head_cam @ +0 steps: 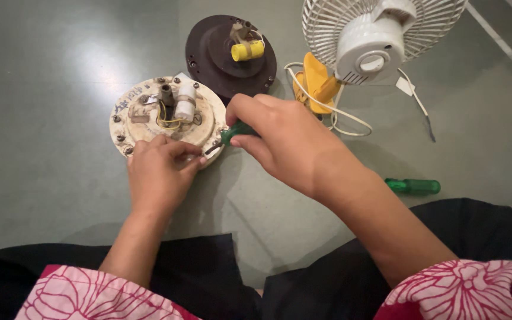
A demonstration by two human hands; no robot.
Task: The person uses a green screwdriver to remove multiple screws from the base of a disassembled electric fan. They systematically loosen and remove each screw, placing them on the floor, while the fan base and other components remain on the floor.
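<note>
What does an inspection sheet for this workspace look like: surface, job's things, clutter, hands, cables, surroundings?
Surface: grey-green floor, glossy.
Job's things: cream round motor housing lying flat; green-handled screwdriver at its right rim.
Clutter: dark round housing with yellow part; second green screwdriver; white fan.
Hands: left hand steadies the cream housing's near edge; right hand grips the screwdriver.
Cables: white cord looped beside the fan; yellow wires on the cream housing.
Surroundings: nothing seen.
</note>
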